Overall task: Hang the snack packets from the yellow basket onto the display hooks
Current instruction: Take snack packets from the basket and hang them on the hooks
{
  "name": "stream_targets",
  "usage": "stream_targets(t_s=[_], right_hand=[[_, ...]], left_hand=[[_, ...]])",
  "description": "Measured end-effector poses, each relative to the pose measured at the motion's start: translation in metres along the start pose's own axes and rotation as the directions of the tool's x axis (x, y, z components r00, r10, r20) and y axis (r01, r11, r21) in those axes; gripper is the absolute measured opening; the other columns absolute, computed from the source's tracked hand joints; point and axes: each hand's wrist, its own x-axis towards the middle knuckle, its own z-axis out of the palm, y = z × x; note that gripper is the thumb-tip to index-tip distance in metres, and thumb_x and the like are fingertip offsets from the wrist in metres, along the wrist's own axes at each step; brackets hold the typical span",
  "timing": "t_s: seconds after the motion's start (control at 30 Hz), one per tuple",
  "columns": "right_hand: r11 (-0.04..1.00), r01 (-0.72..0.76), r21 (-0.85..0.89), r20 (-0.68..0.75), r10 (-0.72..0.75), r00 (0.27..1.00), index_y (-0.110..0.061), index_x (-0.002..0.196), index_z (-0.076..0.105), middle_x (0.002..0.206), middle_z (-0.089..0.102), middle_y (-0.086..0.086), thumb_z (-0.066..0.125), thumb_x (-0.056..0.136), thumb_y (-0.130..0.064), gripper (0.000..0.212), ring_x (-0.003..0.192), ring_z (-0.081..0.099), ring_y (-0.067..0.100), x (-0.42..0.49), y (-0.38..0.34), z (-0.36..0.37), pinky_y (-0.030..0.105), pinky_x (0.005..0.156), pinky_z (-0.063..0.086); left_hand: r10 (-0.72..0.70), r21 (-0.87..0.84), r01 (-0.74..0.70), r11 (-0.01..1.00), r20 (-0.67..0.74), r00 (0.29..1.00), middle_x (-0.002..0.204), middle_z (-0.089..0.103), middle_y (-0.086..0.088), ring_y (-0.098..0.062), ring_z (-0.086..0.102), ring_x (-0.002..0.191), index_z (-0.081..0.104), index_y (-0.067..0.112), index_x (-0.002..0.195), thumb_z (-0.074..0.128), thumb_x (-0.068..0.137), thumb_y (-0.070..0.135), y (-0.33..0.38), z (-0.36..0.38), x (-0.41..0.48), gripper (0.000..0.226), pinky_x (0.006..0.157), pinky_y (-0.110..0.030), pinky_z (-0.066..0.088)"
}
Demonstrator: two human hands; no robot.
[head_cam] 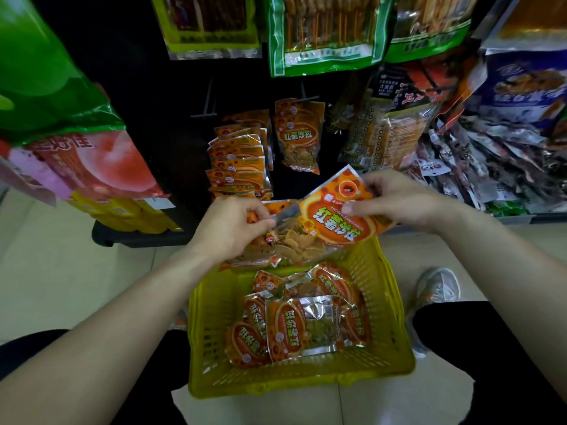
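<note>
The yellow basket [389,305] stands on the floor between my knees with several orange snack packets [294,326] lying inside. Above its far rim I hold packets in both hands. My right hand [402,200] pinches the top of an orange packet [340,219] that faces me. My left hand [230,228] grips the upper edge of another packet [282,250] with chips showing through. On the dark display behind, a row of the same packets [237,161] hangs on one hook and a few more [299,136] on the hook beside it. A bare hook [205,102] juts out to their left.
Large green bags [325,35] hang higher up. A big green and pink bag [61,124] hangs close at the left. Dark and blue packets [497,148] crowd the right side. My shoe [438,286] rests right of the basket on the pale tiled floor.
</note>
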Motion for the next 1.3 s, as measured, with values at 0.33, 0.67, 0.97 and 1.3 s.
stream_targets(t_s=[0.33,0.67,0.97,1.3], right_hand=[[0.757,0.153,-0.635,-0.098,-0.275,0.957,-0.030,0.082,0.065,0.077,0.068,-0.017,0.070,0.091,-0.027,0.010,0.075,0.066,0.001,0.005,-0.003,0.005,0.019,0.061,0.045],[0.622,0.234,-0.747,-0.035,-0.389,0.921,-0.028,0.088,0.068,0.123,0.056,-0.006,0.078,0.083,-0.031,0.012,0.108,0.058,0.018,0.006,-0.013,0.035,0.039,0.089,0.049],[0.674,0.099,-0.732,-0.186,-0.337,0.923,-0.039,0.087,0.057,0.087,0.062,-0.013,0.078,0.081,-0.041,0.022,0.090,0.065,0.018,0.006,-0.016,0.044,0.040,0.072,0.055],[0.767,0.101,-0.633,-0.268,-0.340,0.901,-0.037,0.093,0.055,0.082,0.066,-0.016,0.084,0.066,-0.056,0.044,0.072,0.063,0.001,0.007,-0.015,0.048,0.031,0.058,0.050]], left_hand=[[-0.086,-0.150,0.076,0.986,-0.062,0.994,0.100,0.068,0.019,-0.012,0.062,0.106,0.067,0.043,0.077,0.080,0.082,0.030,-0.011,-0.006,0.003,0.019,0.086,-0.039,0.055],[0.002,-0.276,0.002,0.961,0.014,1.000,0.110,0.068,0.016,-0.001,0.067,0.099,0.057,0.047,0.113,0.073,0.090,0.022,0.015,-0.002,-0.003,0.038,0.084,-0.040,0.060],[0.052,-0.475,-0.015,0.880,0.066,0.996,0.098,0.072,0.009,-0.009,0.068,0.097,0.065,0.034,0.104,0.046,0.106,0.027,0.033,0.004,-0.007,0.021,0.085,-0.042,0.057],[0.010,-0.398,-0.014,0.917,-0.011,1.000,0.096,0.072,0.013,-0.005,0.071,0.088,0.067,0.029,0.102,0.073,0.090,0.029,0.037,0.008,-0.006,0.013,0.073,-0.030,0.061]])
